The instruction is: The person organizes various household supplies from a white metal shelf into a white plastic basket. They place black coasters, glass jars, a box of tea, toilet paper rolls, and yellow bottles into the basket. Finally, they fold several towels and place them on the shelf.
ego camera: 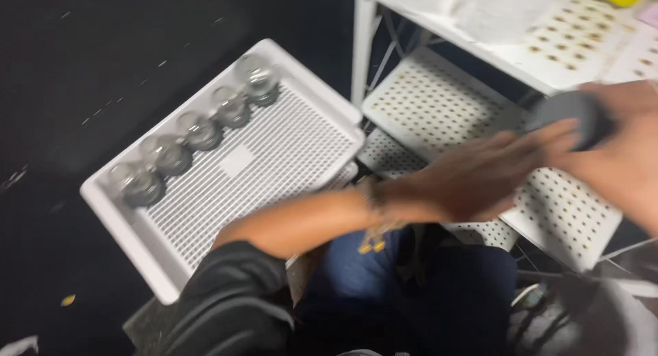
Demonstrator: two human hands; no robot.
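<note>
Both hands blurred: right hand [617,157] wrapped around dark round lid-like part [572,116], left hand [480,178] fingers touching it, grip unclear; looks rigid, light, best held by rim.

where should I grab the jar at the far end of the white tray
Probably from straight above, fingers around its round rim. The far jar stands upright in the tray's corner: walls close two sides, the next jar a third, so only its top is free.
</note>
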